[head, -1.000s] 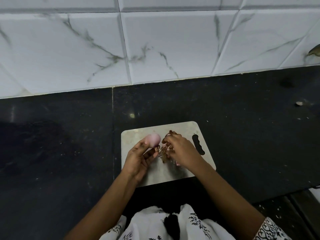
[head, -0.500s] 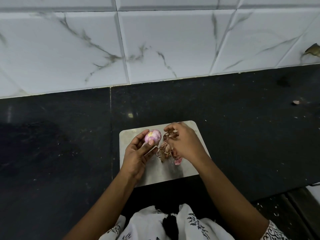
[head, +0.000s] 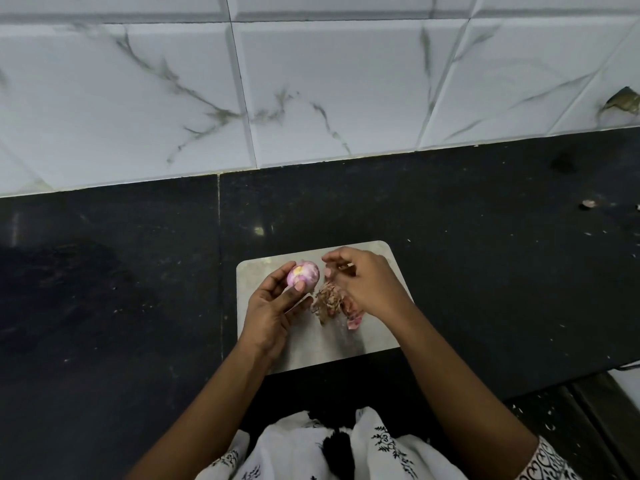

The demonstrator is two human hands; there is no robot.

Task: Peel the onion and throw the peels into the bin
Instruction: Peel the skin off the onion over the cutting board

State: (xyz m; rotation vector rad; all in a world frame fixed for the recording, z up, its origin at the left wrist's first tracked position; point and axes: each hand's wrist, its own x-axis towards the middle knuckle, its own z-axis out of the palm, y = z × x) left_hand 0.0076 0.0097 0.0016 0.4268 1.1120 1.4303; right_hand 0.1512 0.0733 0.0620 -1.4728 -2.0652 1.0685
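A small peeled pink onion [head: 304, 274] sits at my left hand's fingertips; my left hand [head: 273, 306] grips it with thumb and fingers above the grey cutting board [head: 311, 344]. A heap of dry brown and pink peels [head: 334, 303] lies on the board just right of the onion. My right hand [head: 363, 282] hovers over the heap with its fingers curled, and a bit of peel shows between the fingers. No bin is in view.
The board lies on a black stone counter [head: 485, 271] against a white marble-tiled wall [head: 311, 91]. Small scraps [head: 588, 203] lie on the counter at the far right. The counter's front edge runs close to my body.
My left hand has turned the onion so its yellowish end faces up. My right hand has lifted slightly from the peel heap and shifted toward the board's far edge.
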